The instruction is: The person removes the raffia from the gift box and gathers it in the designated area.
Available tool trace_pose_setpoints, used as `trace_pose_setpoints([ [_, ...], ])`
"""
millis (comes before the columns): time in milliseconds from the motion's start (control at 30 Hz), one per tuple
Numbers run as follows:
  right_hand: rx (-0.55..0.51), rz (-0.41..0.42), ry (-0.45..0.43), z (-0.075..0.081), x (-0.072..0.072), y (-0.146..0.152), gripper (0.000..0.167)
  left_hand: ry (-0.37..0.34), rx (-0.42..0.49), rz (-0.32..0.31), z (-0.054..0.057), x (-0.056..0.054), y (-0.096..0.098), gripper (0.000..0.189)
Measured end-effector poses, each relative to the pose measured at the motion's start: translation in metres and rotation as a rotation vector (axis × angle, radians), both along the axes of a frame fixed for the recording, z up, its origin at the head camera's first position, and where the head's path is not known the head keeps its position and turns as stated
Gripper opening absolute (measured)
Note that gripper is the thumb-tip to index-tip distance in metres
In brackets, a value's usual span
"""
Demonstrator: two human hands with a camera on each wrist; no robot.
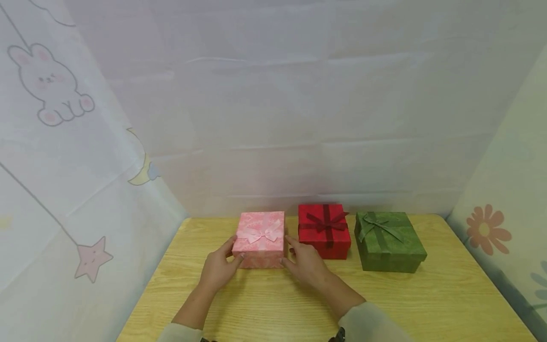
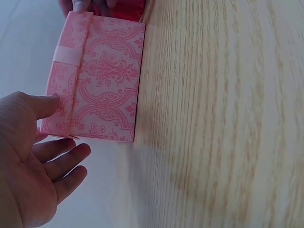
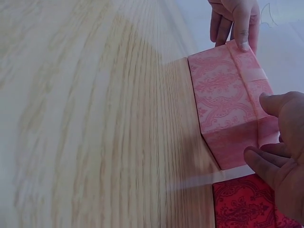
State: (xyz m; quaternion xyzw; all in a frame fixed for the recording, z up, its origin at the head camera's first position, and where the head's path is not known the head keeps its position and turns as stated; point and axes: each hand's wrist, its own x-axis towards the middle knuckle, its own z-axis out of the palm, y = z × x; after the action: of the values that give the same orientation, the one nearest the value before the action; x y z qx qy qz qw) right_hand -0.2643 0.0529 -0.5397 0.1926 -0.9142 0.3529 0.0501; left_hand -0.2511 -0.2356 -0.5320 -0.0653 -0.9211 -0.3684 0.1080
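Note:
A pink patterned gift box [image 1: 260, 237] with a pale pink ribbon bow stands on the table, its lid on. My left hand [image 1: 219, 270] holds the lid's front left corner, thumb [image 2: 46, 105] on the front face and index finger round on the left side; its other fingers stand off the box. At the front right corner my right hand [image 1: 308, 265] holds the lid likewise, its thumb [image 3: 271, 104] on the front face and fingers along the right side. A thin seam shows between lid and base in both wrist views.
Just right of the right hand stands a red gift box [image 1: 342, 247] with a dark ribbon bow. Farther right is a green gift box [image 1: 391, 261], also lidded and bowed. The wooden table [image 1: 265, 313] meets a pale printed cloth [image 1: 273, 118] at the back and sides.

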Motion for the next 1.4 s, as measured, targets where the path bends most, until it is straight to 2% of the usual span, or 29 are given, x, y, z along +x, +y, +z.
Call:
trace_pose_setpoints([
  [133,-0.014,0.002,-0.001,0.0,-0.001,-0.005,0.07,0.006,0.028,-0.014,-0.001,-0.001,-0.001,0.067],
  [500,-0.019,0.013,0.086,0.0,-0.001,-0.01,0.066,-0.024,0.109,-0.026,-0.005,-0.001,-0.005,0.064],
  [867,-0.021,-0.012,0.188,0.002,-0.002,-0.009,0.057,-0.045,0.112,0.003,-0.003,0.0,-0.006,0.062],
  [1200,-0.004,-0.044,0.198,0.012,0.002,-0.006,0.056,-0.011,0.119,0.003,0.003,0.001,-0.006,0.061],
  [1400,-0.005,-0.044,0.154,0.021,0.006,-0.005,0.061,0.016,0.119,0.003,0.01,0.005,-0.005,0.062],
])
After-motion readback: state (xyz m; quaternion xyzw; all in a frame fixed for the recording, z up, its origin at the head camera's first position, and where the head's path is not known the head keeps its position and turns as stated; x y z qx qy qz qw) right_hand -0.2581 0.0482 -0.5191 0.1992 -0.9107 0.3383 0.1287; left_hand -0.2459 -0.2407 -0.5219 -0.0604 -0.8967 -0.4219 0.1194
